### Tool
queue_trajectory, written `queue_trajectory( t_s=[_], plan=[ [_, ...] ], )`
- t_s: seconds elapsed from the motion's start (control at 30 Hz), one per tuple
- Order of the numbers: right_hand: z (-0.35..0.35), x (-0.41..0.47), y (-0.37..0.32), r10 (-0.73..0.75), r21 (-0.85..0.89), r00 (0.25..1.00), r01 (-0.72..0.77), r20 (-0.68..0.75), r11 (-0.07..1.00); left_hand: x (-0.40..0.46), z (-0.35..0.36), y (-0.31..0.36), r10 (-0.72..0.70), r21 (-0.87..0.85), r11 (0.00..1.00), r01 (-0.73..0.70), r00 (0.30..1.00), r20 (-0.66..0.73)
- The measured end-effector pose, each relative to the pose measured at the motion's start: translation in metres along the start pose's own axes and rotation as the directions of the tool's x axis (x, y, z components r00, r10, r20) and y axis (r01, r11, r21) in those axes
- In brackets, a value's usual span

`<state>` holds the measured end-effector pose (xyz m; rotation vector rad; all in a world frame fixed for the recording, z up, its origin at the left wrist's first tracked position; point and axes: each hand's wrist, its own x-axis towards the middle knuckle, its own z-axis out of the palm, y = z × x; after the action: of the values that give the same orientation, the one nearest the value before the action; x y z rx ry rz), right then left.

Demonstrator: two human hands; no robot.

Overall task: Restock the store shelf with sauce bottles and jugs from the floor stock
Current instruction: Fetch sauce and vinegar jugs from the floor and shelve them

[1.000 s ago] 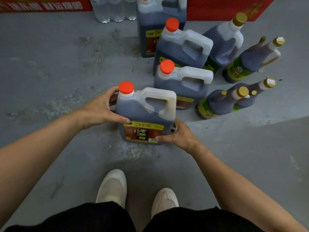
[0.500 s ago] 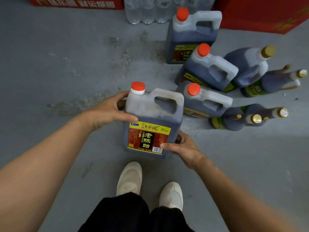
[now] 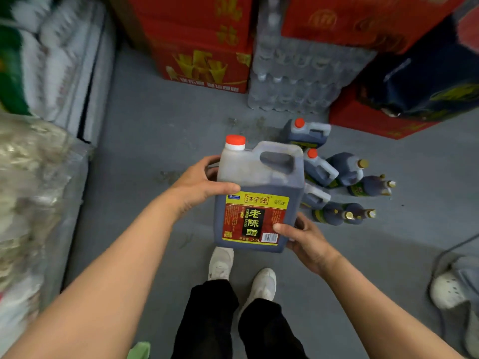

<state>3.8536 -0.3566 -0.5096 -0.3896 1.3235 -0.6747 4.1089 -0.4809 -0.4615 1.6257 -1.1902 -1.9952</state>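
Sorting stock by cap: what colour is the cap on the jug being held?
Orange-red, on a white neck; the cap of the held jug shows clearly in the head view.

Just one camera here, strapped to the person's head, looking steeply down and a bit forward. It sits close over both grips, the left hand (image 3: pixel 199 181) and right hand (image 3: pixel 307 240), which land mid-frame on a jug (image 3: pixel 259 198). Below the grips you see shoes (image 3: pixel 220 263) on the floor (image 3: pixel 145 141); beyond them, red boxes (image 3: pixel 204 47). Edges are blurry and wide-angle warped.
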Motion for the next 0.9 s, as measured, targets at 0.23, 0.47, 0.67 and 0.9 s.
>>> queue_trajectory(
  t_s=[0.23, 0.47, 0.67, 0.9],
  plan=[
    [0.119, -0.086, -0.131, -0.086, -0.145, 0.987, 0.106, 0.136, 0.984, -0.137, -0.088, 0.113, 0.094, 0.001, 0.995, -0.095, 0.984, -0.151],
    [0.280, -0.137, -0.254, -0.286, -0.174, 0.916, 0.341, 0.282, 0.924, -0.272, -0.208, 0.231, 0.310, 0.131, 0.951, -0.281, 0.884, -0.350],
    [0.399, -0.157, -0.358, -0.405, -0.181, 0.800, 0.522, 0.443, 0.834, -0.358, -0.287, 0.310, 0.432, 0.146, 0.895, -0.421, 0.740, -0.516],
    [0.519, -0.155, -0.464, -0.445, -0.153, 0.639, 0.662, 0.628, 0.734, -0.414, -0.365, 0.374, 0.530, 0.213, 0.790, -0.575, 0.466, -0.709]
  ],
)
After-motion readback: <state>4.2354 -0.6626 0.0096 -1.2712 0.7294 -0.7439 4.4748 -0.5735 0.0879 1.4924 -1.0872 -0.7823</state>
